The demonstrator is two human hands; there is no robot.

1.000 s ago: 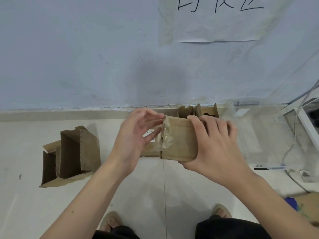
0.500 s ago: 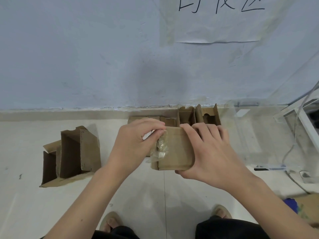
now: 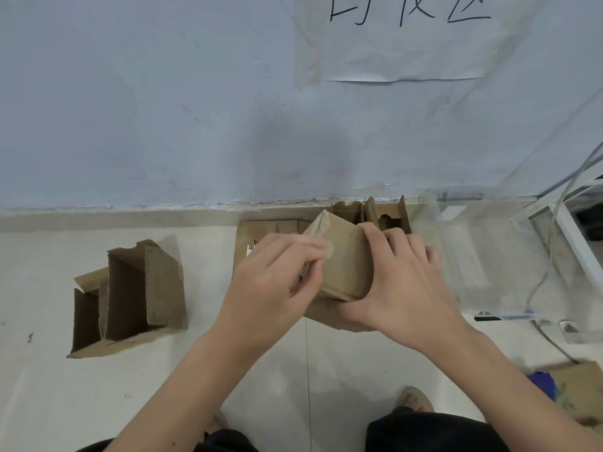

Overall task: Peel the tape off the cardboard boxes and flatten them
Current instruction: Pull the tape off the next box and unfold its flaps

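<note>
The right hand (image 3: 403,282) grips the small brown cardboard box (image 3: 344,256), held above the pale floor (image 3: 228,370) before the wall. The left hand (image 3: 270,282) pinches the crumpled clear tape (image 3: 321,247) at the box's left edge (blurred here). Best to pull low along the surface, steadily, bracing the box so the tape lifts whole.

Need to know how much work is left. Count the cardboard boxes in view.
At least 4: one held by both hands, one opened on the floor at left, some by the wall, one at bottom right. Others may be hidden.
</note>
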